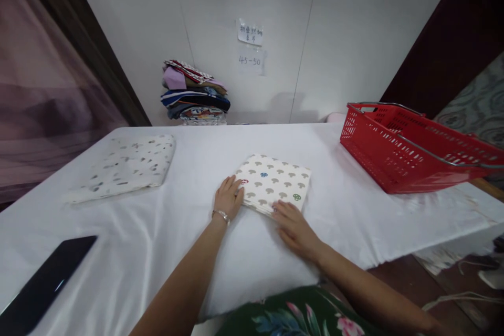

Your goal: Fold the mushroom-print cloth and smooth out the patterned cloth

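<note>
A white cloth with a mushroom print [271,178], folded into a compact rectangle, lies in front of me on the table. My left hand [229,197] rests at its left edge, fingers stretched out and thumb against the near left corner. On the near right part of the cloth, my right hand [296,228] lies with its fingertips on top, the fingers extended. Neither hand is closed around the fabric. A bracelet [221,215] circles my left wrist.
A second folded cloth [129,163] with small dark prints lies on the left of the white-covered table [197,163]. A black phone [47,283] is at the near left. The red basket [413,152] stands right; stacked fabrics [195,94] sit by the wall.
</note>
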Motion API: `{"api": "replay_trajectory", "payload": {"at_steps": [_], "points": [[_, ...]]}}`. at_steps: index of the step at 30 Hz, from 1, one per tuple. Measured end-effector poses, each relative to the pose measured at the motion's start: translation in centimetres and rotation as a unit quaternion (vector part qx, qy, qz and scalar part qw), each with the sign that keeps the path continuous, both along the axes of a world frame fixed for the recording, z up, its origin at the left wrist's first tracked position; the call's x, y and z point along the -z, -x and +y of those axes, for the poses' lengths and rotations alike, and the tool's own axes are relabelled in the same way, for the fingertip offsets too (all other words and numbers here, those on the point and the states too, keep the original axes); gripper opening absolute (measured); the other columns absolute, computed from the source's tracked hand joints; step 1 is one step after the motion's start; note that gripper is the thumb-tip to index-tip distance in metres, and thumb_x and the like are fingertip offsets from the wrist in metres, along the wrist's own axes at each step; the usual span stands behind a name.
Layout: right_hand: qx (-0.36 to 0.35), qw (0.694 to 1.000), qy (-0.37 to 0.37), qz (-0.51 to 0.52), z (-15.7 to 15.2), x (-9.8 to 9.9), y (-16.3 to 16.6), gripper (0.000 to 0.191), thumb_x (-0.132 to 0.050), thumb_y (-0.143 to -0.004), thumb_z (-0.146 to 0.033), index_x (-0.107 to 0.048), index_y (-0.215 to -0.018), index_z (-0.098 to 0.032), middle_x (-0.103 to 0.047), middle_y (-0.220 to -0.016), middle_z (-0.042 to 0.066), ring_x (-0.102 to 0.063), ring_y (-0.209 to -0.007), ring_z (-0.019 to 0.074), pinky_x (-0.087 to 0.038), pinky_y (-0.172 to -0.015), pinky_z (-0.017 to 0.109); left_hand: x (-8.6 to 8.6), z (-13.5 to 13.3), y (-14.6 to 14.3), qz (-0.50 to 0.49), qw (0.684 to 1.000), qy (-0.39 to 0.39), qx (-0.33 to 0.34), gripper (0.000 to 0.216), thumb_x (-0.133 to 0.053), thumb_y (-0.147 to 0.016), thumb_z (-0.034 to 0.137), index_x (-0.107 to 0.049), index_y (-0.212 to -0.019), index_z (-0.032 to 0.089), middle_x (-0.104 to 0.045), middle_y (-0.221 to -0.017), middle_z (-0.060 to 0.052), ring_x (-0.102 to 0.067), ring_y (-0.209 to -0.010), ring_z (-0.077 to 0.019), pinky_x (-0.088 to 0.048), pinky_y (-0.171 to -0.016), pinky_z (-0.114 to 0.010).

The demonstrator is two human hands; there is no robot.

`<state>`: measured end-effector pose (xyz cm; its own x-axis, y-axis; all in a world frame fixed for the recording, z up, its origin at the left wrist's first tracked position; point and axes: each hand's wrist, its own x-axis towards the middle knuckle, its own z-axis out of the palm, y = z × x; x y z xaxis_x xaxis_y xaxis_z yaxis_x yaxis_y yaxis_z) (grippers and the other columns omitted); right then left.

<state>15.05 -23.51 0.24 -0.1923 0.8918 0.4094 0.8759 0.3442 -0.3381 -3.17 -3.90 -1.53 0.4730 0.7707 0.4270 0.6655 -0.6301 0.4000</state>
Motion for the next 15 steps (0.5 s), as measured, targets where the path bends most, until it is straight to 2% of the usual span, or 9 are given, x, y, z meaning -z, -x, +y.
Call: {"api": "replay_trajectory", "payload": {"at_steps": [2,4,5,7,9,11,13,15], "points": [[0.085,0.99,-0.032,0.112,-0.4,0.4,-1.8,0.04,-0.045,-0.086,-0.025,-0.048,-0.125,-0.021,-0.039,-0.139,0.009,-0.029,-0.131,0.0215,-0.027,-0.106,0.048,0.5,0.5,0.1,-0.025,1.0,0.013,-0.014,0.037,-0.038,-0.086,0.035,-0.056,-0.116,0.021,-0.048,-0.132,-0.008,-0.04,-0.124,-0.0246,-0.036,-0.102,-0.044],[0.184,0.948,-0.028,0.258,-0.5,0.7,-3.4,0.039,-0.049,-0.084,-0.03,-0.05,-0.122,-0.022,-0.041,-0.137,0.009,-0.034,-0.128,0.0231,-0.031,-0.104,0.047,0.9,0.9,0.2,-0.046,0.998,0.036,-0.032,0.04,-0.038,-0.085,0.035,-0.055,-0.118,0.018,-0.047,-0.132,-0.01,-0.041,-0.123,-0.0253,-0.035,-0.103,-0.043],[0.225,0.914,-0.009,0.339,-0.5,0.7,-4.0,0.041,-0.052,-0.082,-0.032,-0.05,-0.121,-0.022,-0.043,-0.135,0.009,-0.037,-0.126,0.0238,-0.034,-0.102,0.047,1.1,1.0,0.3,-0.055,0.997,0.047,-0.04,0.041,-0.038,-0.085,0.035,-0.054,-0.119,0.017,-0.047,-0.132,-0.011,-0.041,-0.123,-0.0258,-0.035,-0.103,-0.044],[0.274,0.822,0.041,0.497,-0.2,0.4,-4.8,0.046,-0.057,-0.078,-0.035,-0.049,-0.121,-0.021,-0.047,-0.132,0.009,-0.044,-0.121,0.0245,-0.039,-0.099,0.046,1.4,1.2,0.4,-0.073,0.994,0.061,-0.048,0.042,-0.039,-0.085,0.035,-0.053,-0.12,0.018,-0.047,-0.132,-0.01,-0.042,-0.123,-0.0262,-0.035,-0.103,-0.045],[0.282,0.728,0.087,0.619,0.1,-0.2,-5.2,0.052,-0.062,-0.074,-0.034,-0.046,-0.121,-0.02,-0.053,-0.125,0.009,-0.051,-0.113,0.0239,-0.045,-0.094,0.044,1.6,1.3,0.4,-0.088,0.993,0.064,-0.05,0.042,-0.039,-0.085,0.035,-0.052,-0.121,0.019,-0.048,-0.132,-0.01,-0.042,-0.123,-0.0259,-0.036,-0.103,-0.045],[0.272,0.66,0.117,0.691,0.4,-1.0,-5.3,0.054,-0.066,-0.072,-0.031,-0.044,-0.121,-0.02,-0.06,-0.114,0.009,-0.057,-0.105,0.0228,-0.05,-0.089,0.042,1.8,1.4,0.4,-0.102,0.991,0.063,-0.057,0.04,-0.039,-0.085,0.034,-0.052,-0.12,0.021,-0.049,-0.131,-0.008,-0.043,-0.122,-0.025,-0.037,-0.102,-0.044],[0.258,0.625,0.133,0.724,0.7,-1.6,-5.5,0.052,-0.067,-0.072,-0.029,-0.044,-0.118,-0.02,-0.064,-0.103,0.007,-0.061,-0.097,0.0215,-0.053,-0.083,0.04,1.9,1.5,0.5,-0.113,0.989,0.065,-0.067,0.038,-0.039,-0.084,0.032,-0.053,-0.119,0.022,-0.05,-0.129,-0.007,-0.045,-0.121,-0.0244,-0.038,-0.102,-0.043],[0.244,0.614,0.145,0.737,0.9,-2.0,-5.9,0.045,-0.067,-0.072,-0.026,-0.048,-0.112,-0.019,-0.066,-0.098,0.007,-0.063,-0.091,0.02,-0.054,-0.079,0.038,1.9,1.6,0.5,-0.116,0.988,0.07,-0.072,0.038,-0.038,-0.085,0.03,-0.053,-0.118,0.02,-0.051,-0.129,-0.008,-0.046,-0.12,-0.0246,-0.039,-0.102,-0.043]]}}
